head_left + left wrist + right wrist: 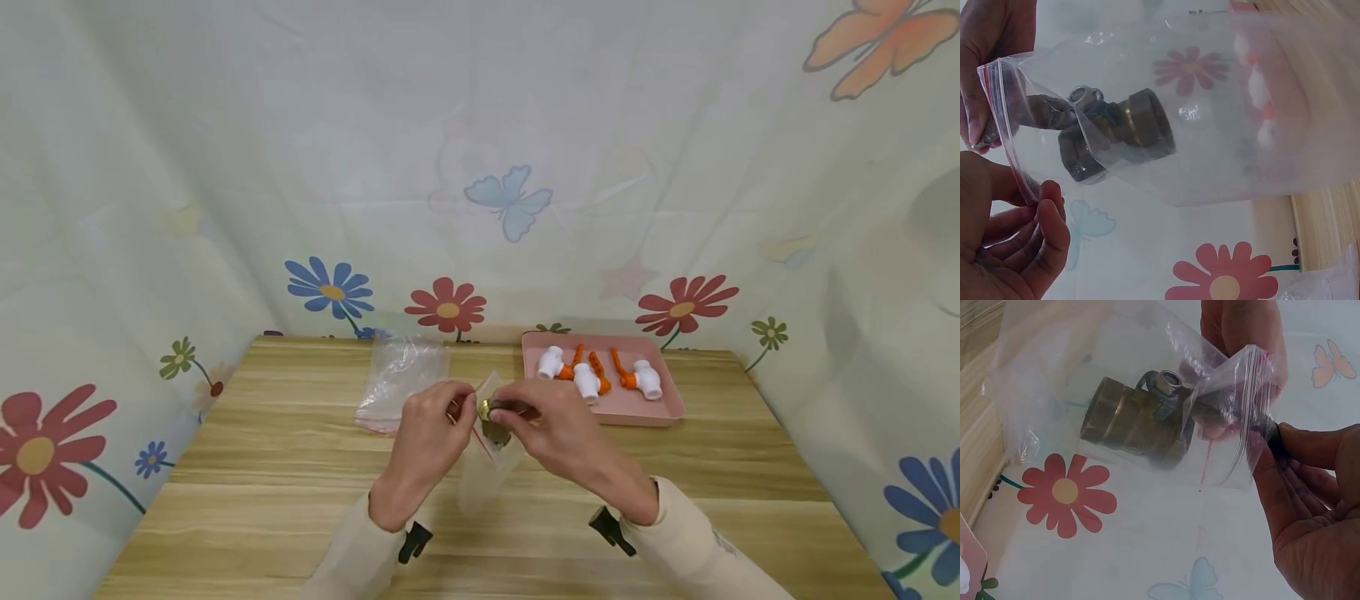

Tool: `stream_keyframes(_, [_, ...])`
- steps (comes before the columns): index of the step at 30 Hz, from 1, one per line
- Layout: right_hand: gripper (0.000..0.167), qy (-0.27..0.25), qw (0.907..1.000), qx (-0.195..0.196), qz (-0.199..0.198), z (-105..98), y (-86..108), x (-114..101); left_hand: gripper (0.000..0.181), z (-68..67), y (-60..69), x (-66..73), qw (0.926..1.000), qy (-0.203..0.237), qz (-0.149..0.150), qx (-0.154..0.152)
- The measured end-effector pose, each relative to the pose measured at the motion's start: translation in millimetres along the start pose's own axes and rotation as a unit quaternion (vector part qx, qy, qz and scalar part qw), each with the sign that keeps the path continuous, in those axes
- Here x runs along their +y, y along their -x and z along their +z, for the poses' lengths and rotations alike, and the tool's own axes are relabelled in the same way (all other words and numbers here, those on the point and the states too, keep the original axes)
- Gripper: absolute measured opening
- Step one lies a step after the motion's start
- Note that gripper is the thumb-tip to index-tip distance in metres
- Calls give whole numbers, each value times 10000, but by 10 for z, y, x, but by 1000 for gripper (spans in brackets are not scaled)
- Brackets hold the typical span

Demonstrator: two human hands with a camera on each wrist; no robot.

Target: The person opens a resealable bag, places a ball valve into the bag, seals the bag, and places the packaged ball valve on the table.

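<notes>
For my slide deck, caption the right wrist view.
Right hand gripping a metal valve by its handle, its body inside a clear bag.

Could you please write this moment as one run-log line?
Left hand: pinches mouth of clear bag | Right hand: holds metal valve by handle | Valve body: inside bag | Pink tray: three white valves, orange handles

You face a pale cloth [360, 125] that rises behind your worktop [285, 500] and runs down both sides, with soft folds at your upper left. Straight ahead you see a blue butterfly [510, 200]; an orange butterfly [881, 46] sits high to your right. Red flowers [446, 308] and blue flowers [330, 288] dot the lower part, beside a faint pink star [628, 277]. Your worktop has streaked wood grain running side to side, under soft light.
</notes>
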State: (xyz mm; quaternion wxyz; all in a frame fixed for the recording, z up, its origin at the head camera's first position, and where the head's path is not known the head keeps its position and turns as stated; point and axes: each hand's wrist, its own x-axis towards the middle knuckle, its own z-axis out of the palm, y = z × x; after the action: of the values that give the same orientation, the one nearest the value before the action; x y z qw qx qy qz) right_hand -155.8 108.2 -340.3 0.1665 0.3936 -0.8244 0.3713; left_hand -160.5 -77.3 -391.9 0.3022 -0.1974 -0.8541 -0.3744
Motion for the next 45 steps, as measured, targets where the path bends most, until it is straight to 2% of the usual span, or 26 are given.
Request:
stream_keyframes(5, [10, 467, 9989, -95, -24, 51, -29, 20, 6, 4, -5, 12, 9999, -37, -78, -65])
stream_keyframes(9, [9, 872, 9960, -203, 14, 79, -50, 20, 6, 3, -12, 31, 10000, 14, -57, -6])
stream_keyframes(15, [6, 1115, 9921, -512, 253, 100, -61, 43, 5, 17, -16, 48, 9999, 77, 29, 142])
stream_keyframes(20, [3, 1333, 9873, -791, 356, 123, -58, 81, 5, 8, -18, 79, 9998, 174, -60, 82])
stream_keyframes(25, [7, 1244, 9846, -1148, 441, 171, -52, 158, 5, -1, -27, 107, 9997, 211, -116, 80])
stream_keyframes(34, [8, 981, 9823, -1494, 564, 228, -36, 263, 5, 1, -26, 124, 9996, 203, -176, 71])
stream_keyframes(40, [7, 969, 9803, -1606, 613, 238, -30, 289, 5, 21, -28, 120, 9993, 252, -125, 227])
stream_keyframes(45, [9, 1101, 9792, -1598, 587, 224, -37, 300, 4, 25, -38, 122, 9981, 472, -148, 371])
